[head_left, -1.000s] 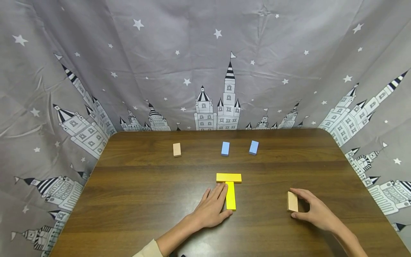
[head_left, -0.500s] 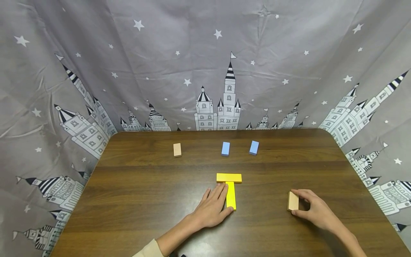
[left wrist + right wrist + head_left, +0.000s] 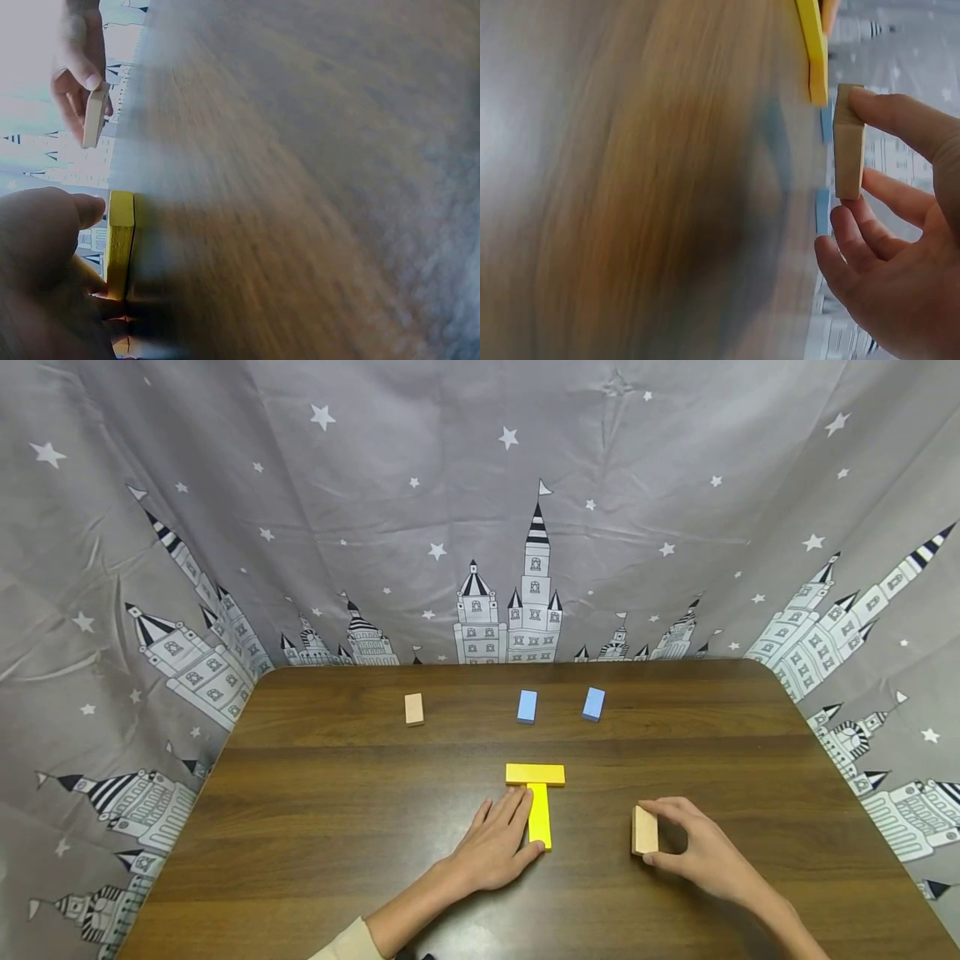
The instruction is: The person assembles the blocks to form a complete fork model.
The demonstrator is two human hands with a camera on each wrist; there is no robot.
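Note:
Two yellow blocks form a T on the table: a crosswise block [image 3: 535, 774] and a lengthwise block [image 3: 541, 818] below its middle. My left hand [image 3: 489, 853] lies flat along the left side of the lengthwise block, fingers straight, with the thumb at its near end. To the right, my right hand [image 3: 697, 843] pinches a plain wooden block [image 3: 646, 832] between thumb and fingers. In the right wrist view, this wooden block [image 3: 849, 154] is held above the table, its remaining fingers loosely bent beneath it.
Farther back on the brown table [image 3: 322, 810] lie another plain wooden block [image 3: 414, 710] and two blue blocks, one left [image 3: 527, 707] and one right [image 3: 593, 704]. A grey curtain [image 3: 390, 510] printed with castles and stars hangs behind and at both sides.
My right hand has carried the wooden block left, toward the yellow T. My left hand and the other blocks stay where they were; only its thumb shifted slightly onto the block's near end.

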